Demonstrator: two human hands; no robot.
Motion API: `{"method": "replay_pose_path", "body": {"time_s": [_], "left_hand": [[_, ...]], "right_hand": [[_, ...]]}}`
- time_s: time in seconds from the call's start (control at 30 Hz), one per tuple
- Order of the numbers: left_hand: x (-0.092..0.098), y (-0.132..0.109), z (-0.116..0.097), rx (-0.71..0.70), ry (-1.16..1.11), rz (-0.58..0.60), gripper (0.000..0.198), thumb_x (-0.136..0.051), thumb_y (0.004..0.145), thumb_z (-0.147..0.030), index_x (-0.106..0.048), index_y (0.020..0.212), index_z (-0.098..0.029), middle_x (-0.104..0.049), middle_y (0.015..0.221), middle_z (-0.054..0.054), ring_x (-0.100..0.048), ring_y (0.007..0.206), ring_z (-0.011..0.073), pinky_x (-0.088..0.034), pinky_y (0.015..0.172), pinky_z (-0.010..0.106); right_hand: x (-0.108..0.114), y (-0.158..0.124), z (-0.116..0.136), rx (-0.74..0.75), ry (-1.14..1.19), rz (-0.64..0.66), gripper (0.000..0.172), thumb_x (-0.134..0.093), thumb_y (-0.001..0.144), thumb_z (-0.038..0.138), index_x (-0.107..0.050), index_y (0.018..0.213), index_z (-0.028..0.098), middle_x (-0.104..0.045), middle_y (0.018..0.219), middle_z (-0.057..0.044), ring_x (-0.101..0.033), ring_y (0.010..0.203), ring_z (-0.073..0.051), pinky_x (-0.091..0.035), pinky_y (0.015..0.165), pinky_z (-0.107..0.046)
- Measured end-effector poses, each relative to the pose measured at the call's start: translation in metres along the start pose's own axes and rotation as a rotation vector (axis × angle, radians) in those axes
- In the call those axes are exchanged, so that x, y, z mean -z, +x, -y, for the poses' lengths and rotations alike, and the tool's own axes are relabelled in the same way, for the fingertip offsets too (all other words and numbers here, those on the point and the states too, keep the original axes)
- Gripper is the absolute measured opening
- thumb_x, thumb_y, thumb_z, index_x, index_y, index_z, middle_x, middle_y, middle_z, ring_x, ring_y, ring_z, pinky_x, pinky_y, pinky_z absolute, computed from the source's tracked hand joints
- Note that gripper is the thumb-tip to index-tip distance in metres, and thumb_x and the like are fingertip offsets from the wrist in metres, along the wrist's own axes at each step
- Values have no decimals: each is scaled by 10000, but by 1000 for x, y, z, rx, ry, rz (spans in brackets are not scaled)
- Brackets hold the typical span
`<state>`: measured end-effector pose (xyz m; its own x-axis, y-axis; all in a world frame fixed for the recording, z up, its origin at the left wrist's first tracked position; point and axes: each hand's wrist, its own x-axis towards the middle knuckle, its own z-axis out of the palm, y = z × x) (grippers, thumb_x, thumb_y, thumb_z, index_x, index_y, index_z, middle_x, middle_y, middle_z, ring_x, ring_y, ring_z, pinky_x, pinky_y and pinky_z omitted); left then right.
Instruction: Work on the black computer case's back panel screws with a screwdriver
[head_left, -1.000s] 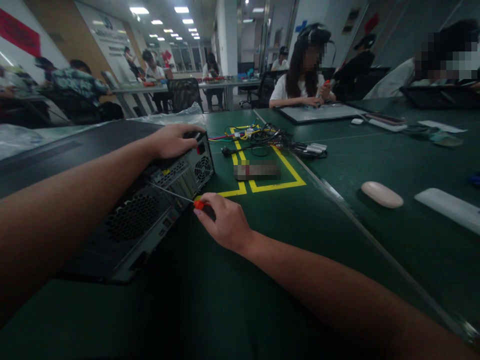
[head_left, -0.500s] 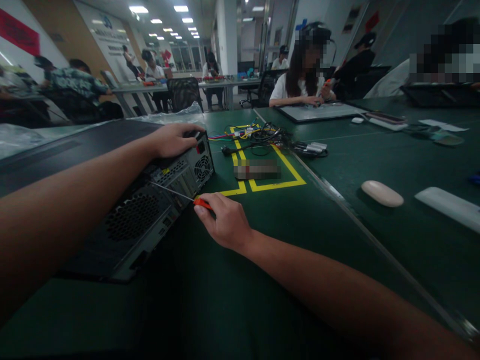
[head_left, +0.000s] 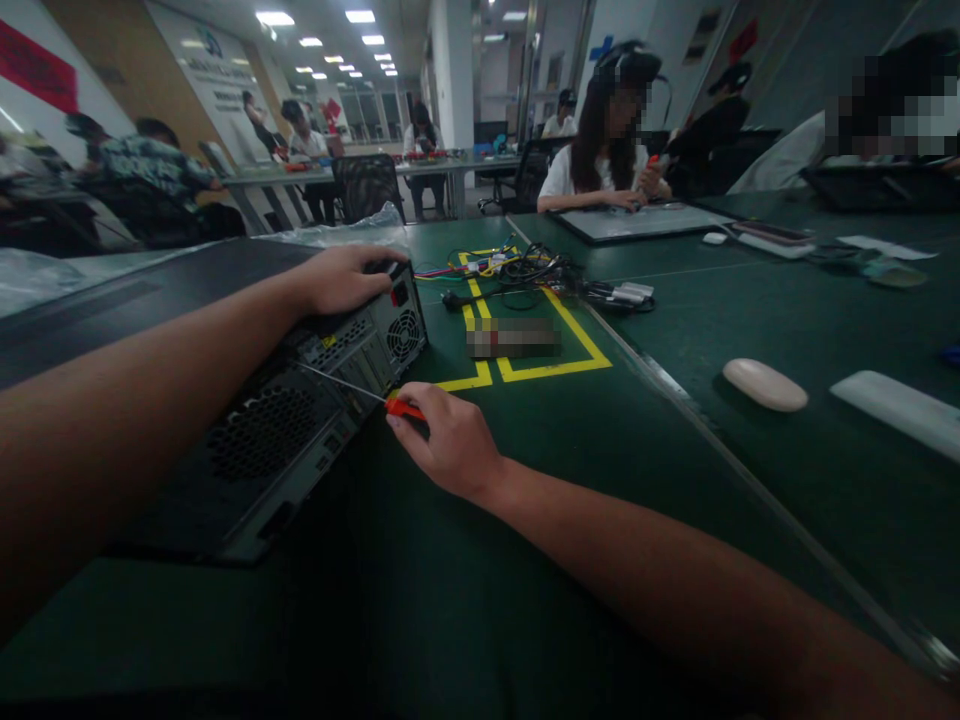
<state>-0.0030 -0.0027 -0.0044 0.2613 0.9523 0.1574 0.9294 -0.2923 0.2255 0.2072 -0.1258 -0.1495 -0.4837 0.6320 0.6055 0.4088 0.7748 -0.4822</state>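
A black desktop computer case (head_left: 150, 275) lies on the green table at the left, its metal back panel (head_left: 352, 375) with vents and a fan grille turned toward me. My left hand (head_left: 345, 278) grips the top rear edge of the case, thumb and fingers over its upper corner. In my right hand (head_left: 450, 440) is a screwdriver (head_left: 401, 405) with an orange-red handle, pinched between thumb and fingers. Its long thin shaft reaches left to the back panel; the tip appears to touch there, near the upper edge of the large vent, though the exact contact is too dark to make out.
Bundled cables (head_left: 536, 268) lie beyond the case, near yellow tape (head_left: 555, 372) and a blurred-out object (head_left: 514, 338). At the right are a pale oval case (head_left: 765, 385) and a white bar (head_left: 896, 405). A co-worker (head_left: 611, 150) sits across the table.
Both hands, the screwdriver and the computer case keep nearly the same places. My right hand's grip on the handle has shifted very slightly.
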Motion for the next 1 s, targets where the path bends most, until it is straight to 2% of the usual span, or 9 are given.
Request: {"method": "replay_pose_path", "body": {"time_s": [0.23,1.0], "left_hand": [[-1,1,3,-9,6,-6,718,-530,819,-465,-640,1481,-212,-702,1366,77,-623,1197,351,-465,1099,465],[-1,2,4,-27,-13,-8,732,-531,771,-476,-673,1446,-232,-710,1339,103,-639,1196,364,-457,1104,490]], "right_hand": [[1,0,1,8,22,-10,230,-512,1077,384,-575,1211,208,-739,1081,-60,-730,959,-189,-556,830,-311],[2,0,1,-19,35,4,234,-523,1074,392,-580,1213,212,-742,1089,-59,-730,982,-190,-557,848,-316]]}}
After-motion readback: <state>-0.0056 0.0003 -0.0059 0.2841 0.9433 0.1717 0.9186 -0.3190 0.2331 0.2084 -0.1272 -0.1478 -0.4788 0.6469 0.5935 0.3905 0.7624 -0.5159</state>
